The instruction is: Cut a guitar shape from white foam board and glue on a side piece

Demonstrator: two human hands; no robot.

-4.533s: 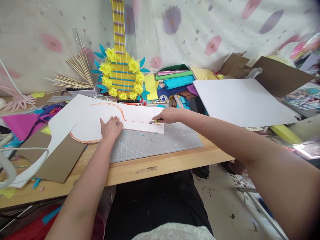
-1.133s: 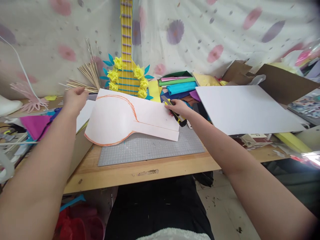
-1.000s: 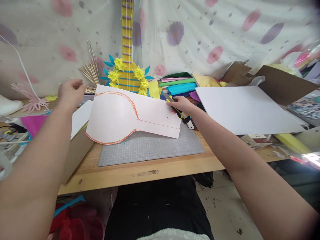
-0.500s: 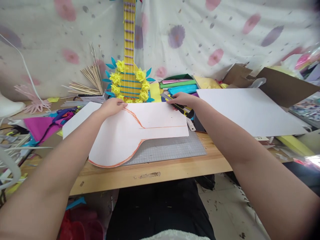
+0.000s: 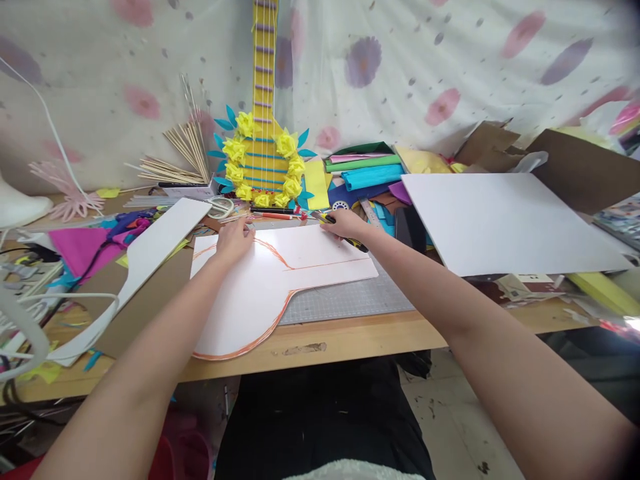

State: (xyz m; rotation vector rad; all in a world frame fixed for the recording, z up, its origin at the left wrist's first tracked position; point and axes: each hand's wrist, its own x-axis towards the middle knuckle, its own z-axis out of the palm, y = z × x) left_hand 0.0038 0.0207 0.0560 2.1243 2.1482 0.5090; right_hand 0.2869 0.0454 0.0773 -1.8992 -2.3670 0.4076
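Cardboard (image 5: 145, 303) lies at the left of the table (image 5: 360, 337), and over it we see a white strip (image 5: 150, 247) with a curved edge. Next comes our left hand (image 5: 235, 241), fingers bent at the far edge of the white board (image 5: 250, 293) marked with orange lines; we cannot tell whether it pinches that edge or only presses on it. The white board lies on the table, its round end reaching toward the front and its narrow end over the grey cutting mat (image 5: 345, 300). We judge it light and fairly stiff, smooth enough to slide, and easiest to crease where round part meets narrow. We would take hold of the round part, palm spread, and spare the narrow end. Our right hand (image 5: 345, 227), at the far edge, grasps a cutter (image 5: 325, 219), blade pointing left. Farther right, we have a large white sheet (image 5: 505, 227).
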